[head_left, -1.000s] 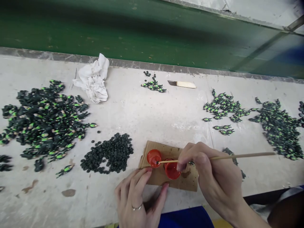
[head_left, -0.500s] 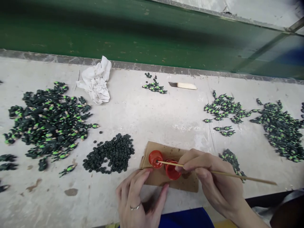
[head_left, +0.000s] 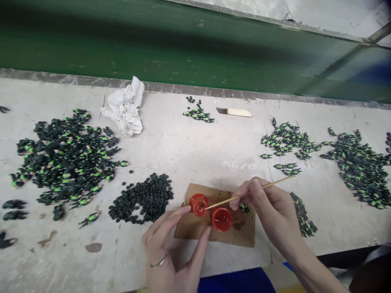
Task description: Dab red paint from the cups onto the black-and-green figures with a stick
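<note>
Your left hand sits nearest you at the table's front edge, a ring on 1 finger. Its fingers are spread and loose, holding nothing; the forefinger reaches up to the left red cup and the thumb tip lies on the near edge of the cardboard piece. Whether the forefinger actually touches the cup cannot be told.

Your right hand is pinched shut on a thin wooden stick, thumb and fingers closed around its middle. The stick slants down to the left — its tip rests in the left red cup, where a small dark piece sits. The second red cup stands just beside the first, to its right, both on the cardboard. A small black-and-green figure lies on the cardboard right under your right fingers.

Left of the cardboard is a pile of small black discs. Just right of your right hand runs a short strip of black-and-green pieces.

Farther out, a large heap of black-and-green figures spreads over the left of the table, and 2 more scatters lie to the right — 1 mid-right, 1 at the far right.

Near the back edge lie a crumpled white cloth, a small cluster of pieces and a knife with a pale handle. Behind everything stands a green wall.
</note>
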{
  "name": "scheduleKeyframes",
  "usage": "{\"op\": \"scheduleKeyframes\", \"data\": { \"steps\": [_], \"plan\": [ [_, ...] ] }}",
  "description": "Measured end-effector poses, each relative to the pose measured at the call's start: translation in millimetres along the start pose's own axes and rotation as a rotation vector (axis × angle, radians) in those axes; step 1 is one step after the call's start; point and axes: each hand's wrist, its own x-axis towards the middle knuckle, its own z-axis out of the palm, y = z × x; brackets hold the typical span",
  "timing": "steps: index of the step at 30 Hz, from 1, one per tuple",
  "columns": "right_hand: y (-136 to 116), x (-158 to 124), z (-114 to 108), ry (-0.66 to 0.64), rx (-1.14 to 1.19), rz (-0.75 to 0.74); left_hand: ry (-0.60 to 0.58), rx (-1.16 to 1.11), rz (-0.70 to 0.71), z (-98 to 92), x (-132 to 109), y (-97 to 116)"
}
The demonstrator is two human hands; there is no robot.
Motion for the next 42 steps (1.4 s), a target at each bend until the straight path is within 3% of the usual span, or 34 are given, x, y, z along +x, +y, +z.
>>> {"op": "scheduleKeyframes", "data": {
  "steps": [7, 14, 19, 23, 27, 32, 42],
  "plan": [
    [-1, 2, -12, -0.003, 0.208, 0.064, -0.019, 0.031, -0.037, 6.9, 14, -1],
    [3, 1, -27, 0.074, 0.232, 0.072, -0.044, 0.233, 0.161, 5.1, 20, -6],
    [2, -2, -31, 0.169, 0.194, 0.072, -0.075, 0.28, 0.207, 5.5, 20, -4],
    [2, -6, -37, 0.256, 0.176, 0.091, -0.002, 0.313, 0.141, -12.8, 16, -6],
    [13, -14, -48, 0.343, 0.168, 0.093, 0.18, 0.435, 0.245, -46.0, 13, -25],
    [29, -23, -60, 0.4, 0.197, 0.098, 0.017, 0.554, 0.312, -68.3, 14, -48],
    [23, -31, -62, 0.403, 0.174, 0.072, -0.041, 0.633, 0.369, -58.0, 18, -52]
  ]
}}
